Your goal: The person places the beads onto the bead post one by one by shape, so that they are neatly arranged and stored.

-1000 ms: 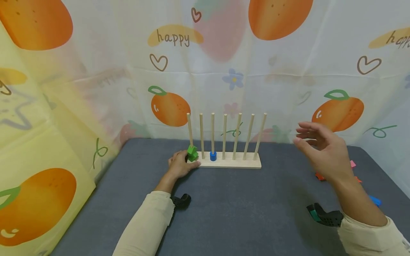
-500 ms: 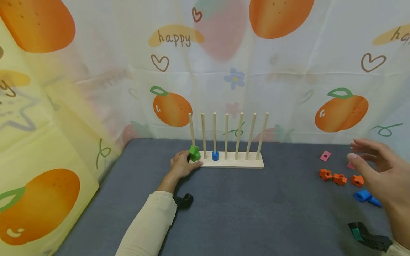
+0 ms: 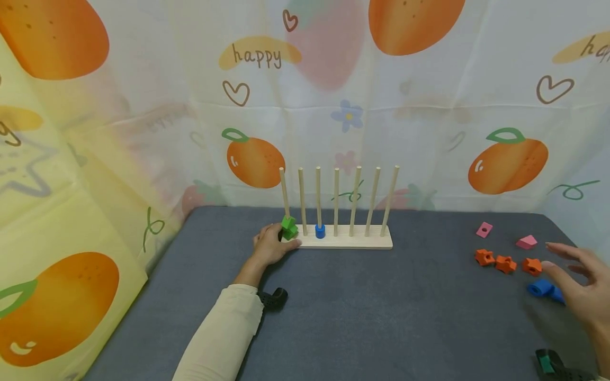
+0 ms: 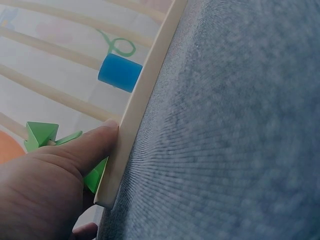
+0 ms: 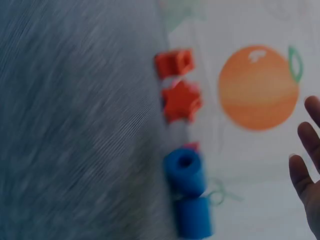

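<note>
My left hand [image 3: 268,246] grips the left end of a wooden peg board [image 3: 352,241], thumb on its front edge. Several upright pegs rise from the board. Green star-like blocks [image 3: 288,226] are stacked on the leftmost peg beside that hand, and a blue cylinder [image 3: 320,231] sits on the third. In the left wrist view the thumb [image 4: 95,147] partly covers the green pieces. At the far right my right hand [image 3: 583,288] hovers with loosely spread fingers, holding nothing. Nearest it are an orange star block [image 3: 531,266] and loose blue cylinders [image 3: 540,288].
Two more orange stars, one left [image 3: 484,257] and one middle [image 3: 505,264], lie in a row on the dark grey table [image 3: 381,312]. Behind them are a pink block [image 3: 484,229] and a pink prism [image 3: 527,242]. A fruit-printed curtain [image 3: 419,132] hangs behind the table.
My right hand has moved right and down, away from the middle, toward the loose blocks, uncovering the orange and pink ones. The left hand stays at the board's end.
</note>
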`<action>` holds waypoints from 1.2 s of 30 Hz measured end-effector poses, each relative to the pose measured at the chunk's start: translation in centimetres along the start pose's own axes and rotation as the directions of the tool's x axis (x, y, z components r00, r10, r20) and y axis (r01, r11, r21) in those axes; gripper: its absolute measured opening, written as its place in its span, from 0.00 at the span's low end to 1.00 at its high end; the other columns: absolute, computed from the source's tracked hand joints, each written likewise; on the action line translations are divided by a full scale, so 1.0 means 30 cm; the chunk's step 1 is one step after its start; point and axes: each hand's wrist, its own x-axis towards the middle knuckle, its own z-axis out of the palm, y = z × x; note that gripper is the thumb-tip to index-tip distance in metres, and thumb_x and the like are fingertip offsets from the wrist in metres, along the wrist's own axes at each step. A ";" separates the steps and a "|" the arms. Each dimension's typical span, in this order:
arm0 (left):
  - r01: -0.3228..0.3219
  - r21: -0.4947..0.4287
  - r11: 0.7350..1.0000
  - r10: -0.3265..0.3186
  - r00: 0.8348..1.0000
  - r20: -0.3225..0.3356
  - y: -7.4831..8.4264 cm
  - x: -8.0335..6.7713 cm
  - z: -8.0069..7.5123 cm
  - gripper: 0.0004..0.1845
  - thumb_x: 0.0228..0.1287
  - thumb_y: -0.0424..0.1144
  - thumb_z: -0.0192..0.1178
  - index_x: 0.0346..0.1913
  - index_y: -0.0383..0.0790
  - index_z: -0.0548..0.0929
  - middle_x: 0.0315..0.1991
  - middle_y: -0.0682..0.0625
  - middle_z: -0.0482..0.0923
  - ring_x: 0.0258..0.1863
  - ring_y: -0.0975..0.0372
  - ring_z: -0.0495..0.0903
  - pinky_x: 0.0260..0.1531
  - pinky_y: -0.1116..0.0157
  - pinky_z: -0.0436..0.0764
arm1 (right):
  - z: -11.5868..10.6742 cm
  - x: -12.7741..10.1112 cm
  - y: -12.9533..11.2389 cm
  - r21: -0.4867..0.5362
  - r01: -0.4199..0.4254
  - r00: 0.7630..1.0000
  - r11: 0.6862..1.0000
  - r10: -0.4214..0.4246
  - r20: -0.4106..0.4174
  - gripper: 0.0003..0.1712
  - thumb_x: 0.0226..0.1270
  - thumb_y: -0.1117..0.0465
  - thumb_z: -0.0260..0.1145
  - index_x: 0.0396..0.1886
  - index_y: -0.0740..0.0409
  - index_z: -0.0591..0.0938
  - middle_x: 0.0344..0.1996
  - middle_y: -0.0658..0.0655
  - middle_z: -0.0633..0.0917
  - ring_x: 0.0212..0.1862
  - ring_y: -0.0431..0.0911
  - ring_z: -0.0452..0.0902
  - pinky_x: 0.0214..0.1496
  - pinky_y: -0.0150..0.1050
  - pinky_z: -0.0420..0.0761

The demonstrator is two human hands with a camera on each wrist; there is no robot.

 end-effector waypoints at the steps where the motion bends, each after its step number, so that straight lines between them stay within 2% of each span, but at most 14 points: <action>1: 0.000 0.000 1.000 0.000 1.000 0.000 0.000 0.000 0.000 0.38 0.58 0.54 0.68 0.66 0.37 0.72 0.64 0.39 0.69 0.67 0.47 0.57 0.61 0.48 0.49 | 0.000 -0.011 0.041 -0.022 -0.037 0.999 0.999 0.037 0.001 0.22 0.61 0.72 0.67 0.56 0.63 0.81 0.50 0.33 0.76 0.53 0.27 0.65 0.56 0.28 0.58; 4: 0.000 0.000 1.000 0.000 1.000 -0.003 0.000 0.000 0.002 0.37 0.58 0.54 0.68 0.66 0.37 0.72 0.64 0.39 0.69 0.67 0.47 0.57 0.61 0.48 0.49 | -0.001 -0.045 0.112 -0.101 -0.134 0.991 0.986 0.136 0.013 0.23 0.64 0.69 0.65 0.60 0.58 0.79 0.52 0.33 0.74 0.54 0.27 0.63 0.57 0.28 0.56; 7: -0.007 0.002 1.000 0.007 1.000 -0.001 0.002 0.000 0.003 0.37 0.58 0.54 0.68 0.66 0.37 0.72 0.64 0.40 0.69 0.67 0.47 0.57 0.61 0.48 0.49 | -0.003 -0.074 0.108 -0.165 -0.233 0.971 0.958 0.239 0.022 0.24 0.67 0.67 0.62 0.63 0.57 0.77 0.54 0.33 0.71 0.57 0.32 0.62 0.60 0.33 0.56; 10: -0.007 -0.002 1.000 0.007 1.000 0.006 0.004 0.000 0.006 0.38 0.58 0.54 0.68 0.67 0.37 0.71 0.64 0.39 0.69 0.67 0.47 0.57 0.61 0.48 0.48 | -0.011 -0.082 0.060 -0.188 -0.282 0.953 0.941 0.298 0.060 0.24 0.68 0.71 0.58 0.64 0.63 0.74 0.59 0.47 0.72 0.63 0.50 0.62 0.65 0.48 0.55; 13: -0.003 0.000 1.000 0.003 1.000 0.012 0.003 0.001 0.007 0.38 0.58 0.54 0.68 0.67 0.37 0.71 0.64 0.39 0.68 0.66 0.47 0.58 0.61 0.48 0.49 | -0.017 -0.078 0.005 -0.222 -0.292 0.936 0.930 0.325 0.131 0.26 0.65 0.74 0.56 0.64 0.71 0.71 0.60 0.68 0.70 0.59 0.68 0.60 0.59 0.65 0.58; 14: -0.001 0.000 1.000 0.001 1.000 0.013 0.002 0.001 0.006 0.38 0.58 0.54 0.68 0.67 0.37 0.71 0.64 0.39 0.68 0.66 0.47 0.58 0.61 0.48 0.49 | -0.021 -0.076 -0.010 -0.236 -0.296 0.926 0.926 0.339 0.169 0.26 0.64 0.75 0.56 0.64 0.73 0.70 0.60 0.75 0.67 0.58 0.72 0.59 0.55 0.68 0.57; 17: 0.001 0.008 1.000 -0.001 1.000 0.013 -0.002 0.003 0.003 0.38 0.58 0.55 0.68 0.66 0.37 0.71 0.64 0.39 0.68 0.66 0.46 0.58 0.61 0.48 0.49 | -0.025 -0.072 -0.027 -0.310 -0.304 0.878 0.901 0.392 0.277 0.27 0.64 0.73 0.56 0.63 0.75 0.68 0.59 0.80 0.65 0.55 0.75 0.58 0.48 0.70 0.60; 21: 0.004 0.008 1.000 -0.004 1.000 0.014 -0.007 0.002 0.001 0.38 0.58 0.55 0.68 0.66 0.36 0.72 0.64 0.38 0.68 0.65 0.46 0.58 0.61 0.48 0.49 | -0.021 -0.071 -0.015 -0.376 -0.291 0.803 0.880 0.438 0.404 0.27 0.63 0.72 0.57 0.62 0.75 0.67 0.58 0.82 0.62 0.54 0.78 0.56 0.48 0.72 0.59; 24: 0.005 0.012 1.000 -0.005 1.000 0.015 -0.008 0.000 -0.001 0.37 0.58 0.55 0.68 0.65 0.36 0.72 0.64 0.38 0.68 0.66 0.46 0.58 0.61 0.47 0.49 | -0.013 -0.072 -0.010 -0.403 -0.253 0.786 0.880 0.430 0.444 0.27 0.60 0.73 0.58 0.61 0.74 0.69 0.56 0.83 0.63 0.53 0.78 0.57 0.47 0.73 0.59; 28: 0.005 0.017 1.000 -0.005 1.000 0.013 -0.004 -0.003 -0.004 0.38 0.58 0.54 0.68 0.66 0.36 0.71 0.64 0.38 0.68 0.66 0.46 0.58 0.61 0.47 0.49 | -0.011 -0.068 -0.008 -0.421 -0.199 0.794 0.885 0.397 0.460 0.25 0.58 0.73 0.60 0.57 0.74 0.72 0.52 0.82 0.66 0.49 0.76 0.61 0.44 0.72 0.62; 32: 0.003 0.024 1.000 -0.004 1.000 0.015 0.001 -0.003 -0.004 0.38 0.58 0.54 0.68 0.66 0.35 0.71 0.64 0.37 0.67 0.66 0.46 0.57 0.62 0.47 0.48 | -0.015 -0.071 -0.013 -0.442 -0.159 0.810 0.883 0.373 0.453 0.23 0.67 0.64 0.64 0.57 0.73 0.72 0.51 0.82 0.68 0.49 0.77 0.62 0.45 0.72 0.62; 36: 0.007 0.020 1.000 -0.007 1.000 0.016 0.005 -0.002 -0.003 0.38 0.58 0.55 0.68 0.66 0.36 0.72 0.64 0.38 0.67 0.67 0.46 0.56 0.62 0.47 0.48 | -0.012 -0.068 -0.032 -0.451 -0.184 0.868 0.874 0.360 0.343 0.27 0.73 0.54 0.59 0.59 0.74 0.72 0.51 0.82 0.69 0.49 0.76 0.64 0.45 0.70 0.64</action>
